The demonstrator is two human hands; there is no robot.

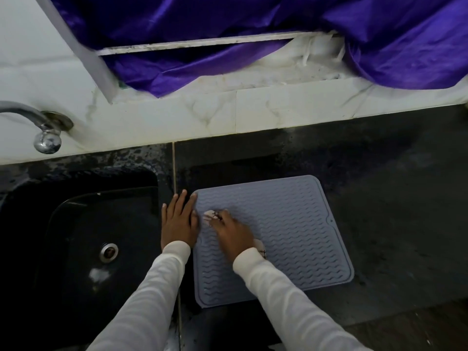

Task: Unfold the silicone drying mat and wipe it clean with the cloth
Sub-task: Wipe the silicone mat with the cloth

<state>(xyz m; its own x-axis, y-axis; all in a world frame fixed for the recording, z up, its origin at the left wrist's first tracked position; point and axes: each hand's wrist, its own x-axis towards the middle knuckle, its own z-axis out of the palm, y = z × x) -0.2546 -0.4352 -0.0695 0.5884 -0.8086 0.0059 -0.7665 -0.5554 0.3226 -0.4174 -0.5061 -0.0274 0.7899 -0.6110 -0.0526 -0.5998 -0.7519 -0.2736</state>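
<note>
The grey silicone drying mat (291, 231) lies unfolded and flat on the dark counter, its wavy ribs facing up. My right hand (231, 230) lies on the mat's left part and holds a small pale cloth (209, 216) beneath it; bits of the cloth show past the fingertips and by the wrist. My left hand (178, 219) rests flat, fingers straight, at the mat's left edge, with its thumb side touching the mat and most of the hand on the counter.
A black sink (83, 249) with a metal drain sits just left of the hands. A metal tap (43, 130) juts from the white tiled wall at the back. Purple fabric (228, 34) hangs above the ledge. Dark counter (392, 198) spreads to the right.
</note>
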